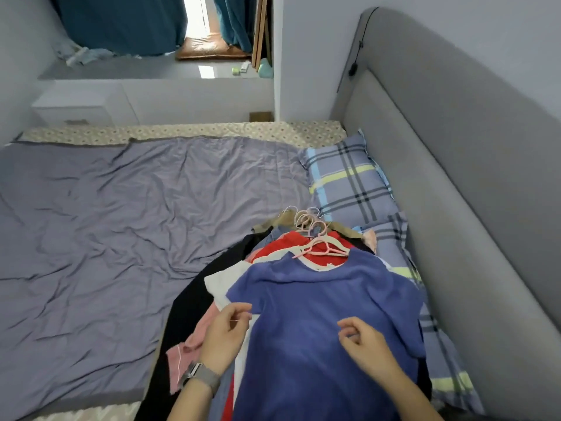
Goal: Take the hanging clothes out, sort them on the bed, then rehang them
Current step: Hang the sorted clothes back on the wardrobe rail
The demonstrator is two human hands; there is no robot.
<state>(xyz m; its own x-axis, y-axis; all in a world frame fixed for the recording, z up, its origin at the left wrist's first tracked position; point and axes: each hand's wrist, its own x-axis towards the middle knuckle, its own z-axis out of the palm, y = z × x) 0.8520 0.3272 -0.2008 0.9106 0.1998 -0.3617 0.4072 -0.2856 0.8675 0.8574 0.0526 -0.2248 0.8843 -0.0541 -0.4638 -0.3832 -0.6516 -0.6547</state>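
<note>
Both hands — left hand (226, 332) and right hand (361, 338) — hover loosely curled, gripping nothing, over blue shirt (318, 314) topping the clothes pile (273, 250) at the bed (106, 214) head-end corner — pink hangers (321, 247) toward plaid pillow (346, 180).

Soft, even daylight reaches me from the curtain gap (197, 19), blown out white; my view bends at the edges, slightly blurred.
</note>
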